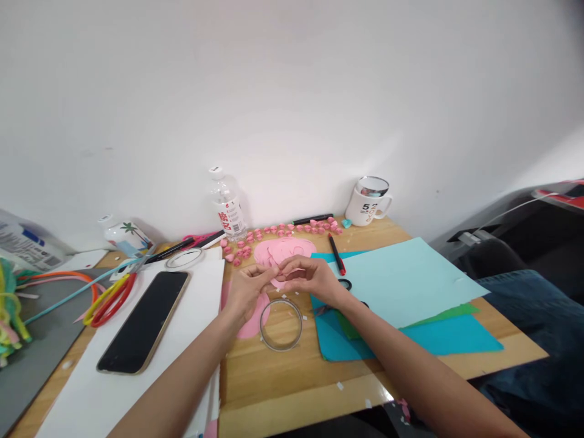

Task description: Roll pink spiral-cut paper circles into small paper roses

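Both my hands meet over the middle of the wooden table point(292, 377). My left hand point(246, 291) and my right hand point(306, 277) pinch fingertips together on a small pink paper piece point(276, 281), too small to make out fully. Under them lie pink paper discs point(285, 249) and a pink sheet point(255, 322). A clear tape roll point(281, 324) rests just in front of my hands. A row of small pink rolled paper pieces point(292, 230) runs along the back.
A black phone point(145, 319) lies on white paper point(114, 365) at left, with pipe cleaners point(107, 298) beside it. Light blue paper point(401, 280) covers scissors point(345, 284) at right. A red pen point(336, 254), water bottle point(227, 207) and white mug point(368, 204) stand behind.
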`<state>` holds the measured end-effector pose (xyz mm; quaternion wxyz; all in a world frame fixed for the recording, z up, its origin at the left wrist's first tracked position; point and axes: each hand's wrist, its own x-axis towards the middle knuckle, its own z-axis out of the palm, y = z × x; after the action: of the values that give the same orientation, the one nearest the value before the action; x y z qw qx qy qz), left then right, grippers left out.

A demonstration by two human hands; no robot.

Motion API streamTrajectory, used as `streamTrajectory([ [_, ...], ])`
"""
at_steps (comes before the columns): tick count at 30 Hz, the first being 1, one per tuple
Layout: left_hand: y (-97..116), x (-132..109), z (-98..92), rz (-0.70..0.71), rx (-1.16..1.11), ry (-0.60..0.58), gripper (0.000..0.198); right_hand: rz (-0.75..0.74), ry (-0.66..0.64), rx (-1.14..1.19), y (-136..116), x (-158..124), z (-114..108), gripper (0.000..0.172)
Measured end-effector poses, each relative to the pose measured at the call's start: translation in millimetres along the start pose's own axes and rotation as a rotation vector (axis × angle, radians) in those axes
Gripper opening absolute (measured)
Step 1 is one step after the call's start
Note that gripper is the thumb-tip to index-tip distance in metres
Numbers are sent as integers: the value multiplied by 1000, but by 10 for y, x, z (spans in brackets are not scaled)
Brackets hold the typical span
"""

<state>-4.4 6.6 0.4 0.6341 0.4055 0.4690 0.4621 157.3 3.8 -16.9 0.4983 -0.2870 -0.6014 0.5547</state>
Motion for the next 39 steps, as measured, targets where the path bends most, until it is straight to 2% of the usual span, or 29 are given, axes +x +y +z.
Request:
streamTrajectory([
  [4,3,1,-1,2,-15,22,22,-51,-30,-88,-26,-13,-9,17],
  [8,1,8,-7,2,-13,77,22,-126,-71,-204,-38,-15,-16,24],
  [12,5,3,0,-15,-28,94,22,-221,-45,-399,-16,-14,-2,17],
  [16,17,-3,-1,-26,-52,90,21,-287,-44,-531,45,-20,27,20],
  [19,27,-3,-9,-40,-37,77,22,-316,-25,-585,83,-26,36,9],
  [23,51,-6,-12,-27,-52,73,23,-325,0,-577,74,-20,32,8],
  [27,65,4,-18,-13,-79,74,22,-257,49,-471,42,-9,34,6],
  [31,46,23,-30,-17,-70,65,21,-112,98,-246,46,5,-9,7],
  [39,34,-11,2,-7,30,-98,18,163,212,95,74,47,-104,15],
])
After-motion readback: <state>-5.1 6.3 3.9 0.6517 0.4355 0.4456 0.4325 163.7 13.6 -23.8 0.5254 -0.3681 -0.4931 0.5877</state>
